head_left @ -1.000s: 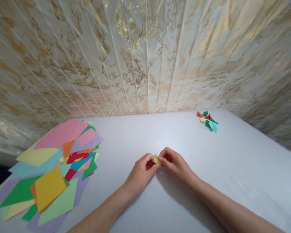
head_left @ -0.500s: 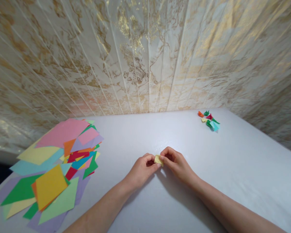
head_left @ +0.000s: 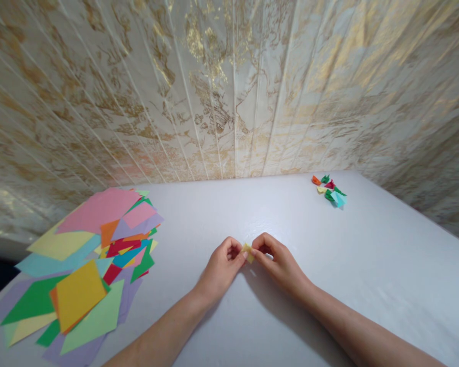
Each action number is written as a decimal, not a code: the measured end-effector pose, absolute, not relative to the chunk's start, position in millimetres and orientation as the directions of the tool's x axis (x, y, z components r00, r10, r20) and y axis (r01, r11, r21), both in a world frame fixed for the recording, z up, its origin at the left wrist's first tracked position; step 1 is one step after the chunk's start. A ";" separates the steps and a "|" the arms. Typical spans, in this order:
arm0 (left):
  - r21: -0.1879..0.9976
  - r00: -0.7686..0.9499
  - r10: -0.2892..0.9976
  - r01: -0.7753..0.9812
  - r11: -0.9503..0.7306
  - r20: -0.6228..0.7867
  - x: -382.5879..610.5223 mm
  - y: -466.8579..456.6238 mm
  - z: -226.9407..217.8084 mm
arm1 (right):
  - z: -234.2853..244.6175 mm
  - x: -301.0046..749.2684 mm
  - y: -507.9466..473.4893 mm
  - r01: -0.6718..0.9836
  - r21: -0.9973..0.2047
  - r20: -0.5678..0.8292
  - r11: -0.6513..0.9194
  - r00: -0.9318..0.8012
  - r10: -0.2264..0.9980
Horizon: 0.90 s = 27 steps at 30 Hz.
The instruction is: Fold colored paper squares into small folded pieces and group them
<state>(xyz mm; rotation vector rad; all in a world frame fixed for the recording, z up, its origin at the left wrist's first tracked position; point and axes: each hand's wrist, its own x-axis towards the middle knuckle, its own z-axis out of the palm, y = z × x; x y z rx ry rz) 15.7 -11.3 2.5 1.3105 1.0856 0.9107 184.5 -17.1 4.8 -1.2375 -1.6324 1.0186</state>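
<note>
Between my two hands, above the middle of the white table, is a small pale yellow piece of paper (head_left: 248,251). My left hand (head_left: 225,262) pinches its left side between thumb and fingers. On the other side my right hand (head_left: 275,260) grips it the same way, thumb toward me. The paper looks folded or creased, and the fingertips cover part of it. Its exact shape is too small to make out.
Many coloured paper sheets and scraps (head_left: 82,290) lie in an overlapping pile on the table's left. Toward the back right sits a cluster of small folded paper pieces (head_left: 331,191) in several colours. A gold-patterned curtain (head_left: 222,92) hangs behind the white table (head_left: 214,209).
Both hands have shifted their grip slightly and come a little closer together. The yellow paper has turned and shows a narrower shape. The piles are unchanged.
</note>
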 end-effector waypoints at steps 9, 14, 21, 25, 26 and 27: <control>0.978 0.183 0.981 0.180 -0.104 0.070 16.7 -15.6 -4.8 | 4.0 184.8 -16.5 0.311 -0.939 0.103 0.149 -0.158 0.982; 0.963 0.232 0.967 0.217 -0.161 0.109 15.1 -16.0 -5.7 | 3.1 184.3 -15.1 0.250 -0.961 0.084 0.120 -0.153 0.985; 0.979 0.196 0.980 0.187 -0.081 0.043 16.4 -17.2 -2.0 | 4.1 185.5 -13.9 0.225 -0.969 0.059 0.099 -0.178 0.982; 0.979 0.291 0.955 0.206 -0.006 -0.056 17.9 -17.1 -0.8 | 3.2 183.0 -15.2 0.160 -0.984 0.051 0.077 -0.158 0.986; 0.976 0.291 0.955 0.216 -0.007 -0.058 17.9 -16.8 -0.7 | 3.0 182.2 -15.6 0.157 -0.985 0.041 0.067 -0.165 0.985; 0.976 0.282 0.958 0.219 -0.006 -0.058 17.9 -16.5 -0.5 | 2.9 181.6 -15.9 0.160 -0.985 0.033 0.061 -0.171 0.985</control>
